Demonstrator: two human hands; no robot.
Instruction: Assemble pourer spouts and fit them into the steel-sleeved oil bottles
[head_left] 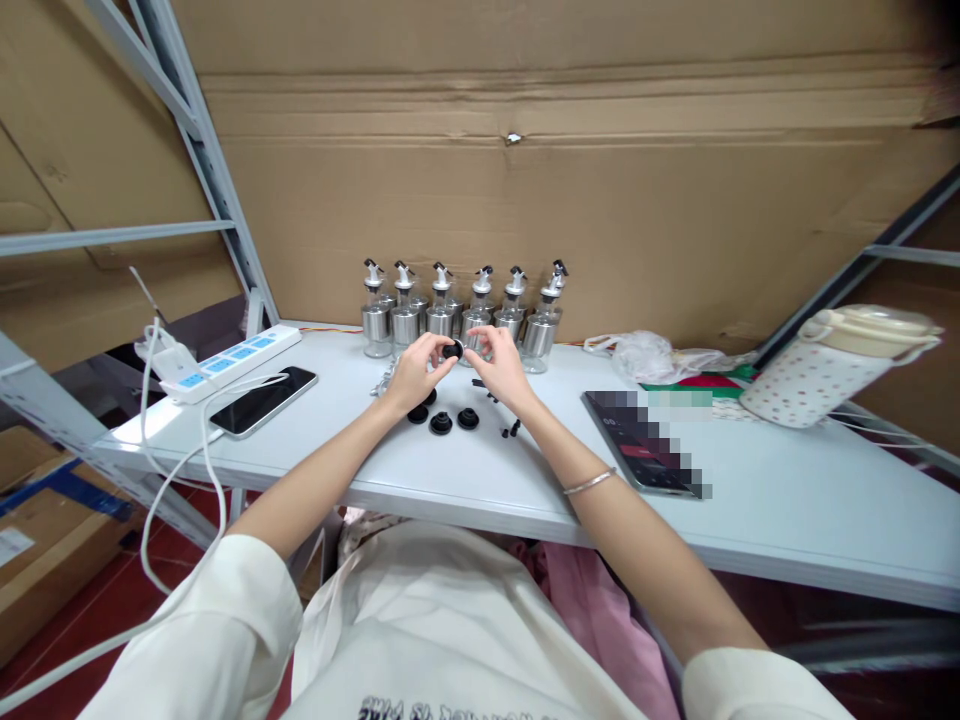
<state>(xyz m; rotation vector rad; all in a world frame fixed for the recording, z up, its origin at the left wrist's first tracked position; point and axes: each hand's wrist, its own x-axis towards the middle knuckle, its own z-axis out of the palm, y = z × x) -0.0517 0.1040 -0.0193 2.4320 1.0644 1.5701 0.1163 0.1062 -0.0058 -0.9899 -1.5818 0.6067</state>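
Note:
My left hand (421, 368) pinches a small round black stopper (452, 350) with a pale rim, held above the table. From the other side, my right hand (495, 362) has its thumb and fingertips closed in at the stopper's right edge. Below my hands lie several loose black stoppers, among them one in front (441, 423) and one to its right (468, 418). Small black parts (511, 430) are scattered under my right wrist. Shiny clear or silver pieces (384, 380) lie partly hidden behind my left hand.
Several steel-jacketed glass oil bottles (405, 322) with spouts line the back against cardboard (525, 200). At left are a power strip (240, 360), white cables and a phone (264, 402). Another phone (637, 440), plastic bags (652, 355) and a dotted jug (817, 365) occupy the right.

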